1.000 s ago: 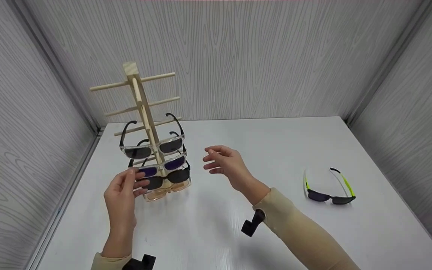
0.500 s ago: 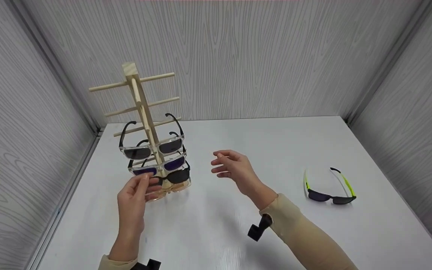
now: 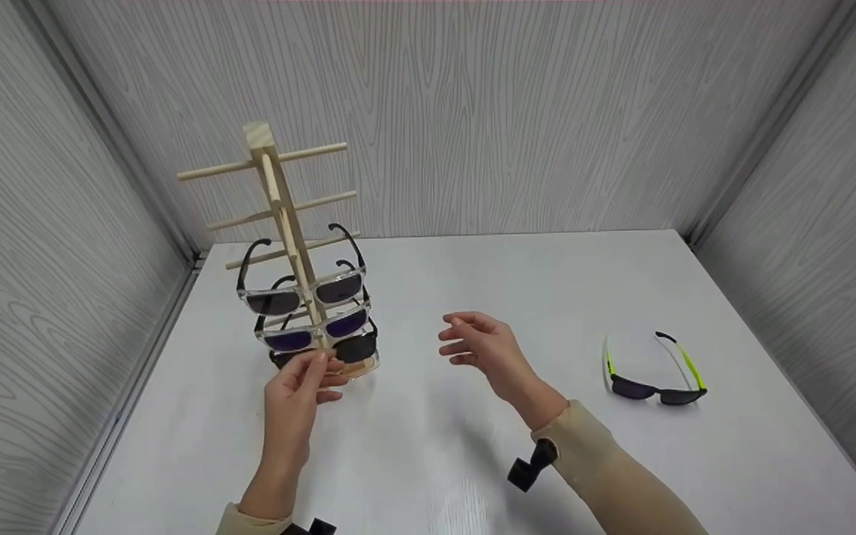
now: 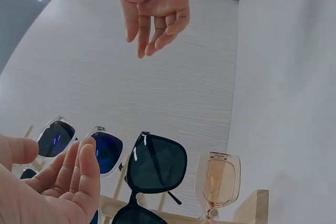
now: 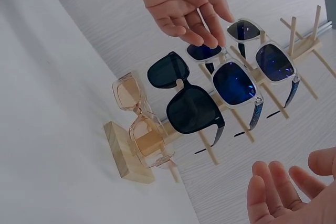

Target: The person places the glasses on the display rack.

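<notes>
My left hand (image 3: 298,390) hovers in front of the lower part of a wooden eyewear rack (image 3: 279,186), its fingers loosely bent and holding nothing. From the head it hides part of the black sunglasses (image 5: 191,108) and the peach-tinted glasses (image 5: 142,135) on the lowest rungs. Above those hang clear-framed sunglasses with blue lenses (image 3: 346,323) and clear-framed sunglasses with dark lenses (image 3: 339,288). In the right wrist view the left hand is apart from the eyewear or overlaps it only in sight. To the rack's right, my right hand (image 3: 491,357) is in the air, fingers relaxed, with nothing in it.
Black sunglasses with yellow-green temples (image 3: 655,390) lie unfolded on the white table (image 3: 547,282) at the right. The rack's upper pegs (image 3: 313,152) bear no glasses. Grey wood-grain panels (image 3: 472,119) stand at the back and both sides.
Both hands have drifted to the right and toward the person. The left hand has passed across the front of the lower glasses. Rack and eyewear have stayed in place.
</notes>
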A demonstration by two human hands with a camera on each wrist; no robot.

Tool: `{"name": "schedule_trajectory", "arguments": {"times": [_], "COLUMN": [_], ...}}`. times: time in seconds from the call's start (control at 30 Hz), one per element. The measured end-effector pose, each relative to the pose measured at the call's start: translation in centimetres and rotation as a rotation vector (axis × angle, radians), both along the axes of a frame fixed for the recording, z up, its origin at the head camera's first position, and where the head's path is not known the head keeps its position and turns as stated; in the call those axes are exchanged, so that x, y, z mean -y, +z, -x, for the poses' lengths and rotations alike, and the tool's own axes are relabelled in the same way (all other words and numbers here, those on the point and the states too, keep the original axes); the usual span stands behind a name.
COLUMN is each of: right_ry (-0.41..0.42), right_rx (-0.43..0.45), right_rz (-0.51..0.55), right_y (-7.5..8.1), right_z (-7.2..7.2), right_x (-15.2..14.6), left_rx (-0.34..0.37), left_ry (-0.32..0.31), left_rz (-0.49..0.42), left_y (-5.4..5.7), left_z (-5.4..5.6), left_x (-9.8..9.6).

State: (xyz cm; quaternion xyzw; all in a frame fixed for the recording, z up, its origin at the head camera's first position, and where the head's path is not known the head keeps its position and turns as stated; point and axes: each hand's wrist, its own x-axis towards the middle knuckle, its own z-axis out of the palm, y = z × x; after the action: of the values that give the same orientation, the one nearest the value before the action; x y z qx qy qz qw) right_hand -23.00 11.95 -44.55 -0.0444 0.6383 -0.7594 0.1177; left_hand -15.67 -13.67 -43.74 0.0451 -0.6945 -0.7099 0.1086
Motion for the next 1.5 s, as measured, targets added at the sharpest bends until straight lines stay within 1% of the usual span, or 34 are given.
{"name": "schedule_trajectory", "arguments": {"times": [0.2,0.43,0.8,1.03,1.27,1.5], "right_ry": [-0.022,-0.061,-0.101,-0.131,-0.156,-0.194], "right_rx": [0.028,0.059,0.046,0.033,0.044,0.050], "right_rz": [0.014,0.034,0.034,0.009,0.006,-0.019], "right_y": [-0.8,-1.6,-2.4,-2.9,-3.2,-3.7], "right_z": [-0.3,-0.7,-1.3,-1.8,-2.2,-2.6], "right_x": [-1.0,-2.2,-4.0,-5.2,-6.3,-7.2], "left_rx": [0.010,0.007,0.023,0.044,0.034,0.029], "left_ry": [-0.043,-0.080,-0.144,-0.166,-0.186,-0.211], "left_rz": [-0.004,-0.012,-0.032,-0.025,-0.029,-0.052], "left_y": [-0.7,-1.2,-1.7,-2.1,-2.5,-3.3], "left_z": [0.0,0.0,0.1,0.4,0.4,0.5], "left_x": [-0.8,-1.8,-3.3,-4.2,-4.8,-5.8]}}
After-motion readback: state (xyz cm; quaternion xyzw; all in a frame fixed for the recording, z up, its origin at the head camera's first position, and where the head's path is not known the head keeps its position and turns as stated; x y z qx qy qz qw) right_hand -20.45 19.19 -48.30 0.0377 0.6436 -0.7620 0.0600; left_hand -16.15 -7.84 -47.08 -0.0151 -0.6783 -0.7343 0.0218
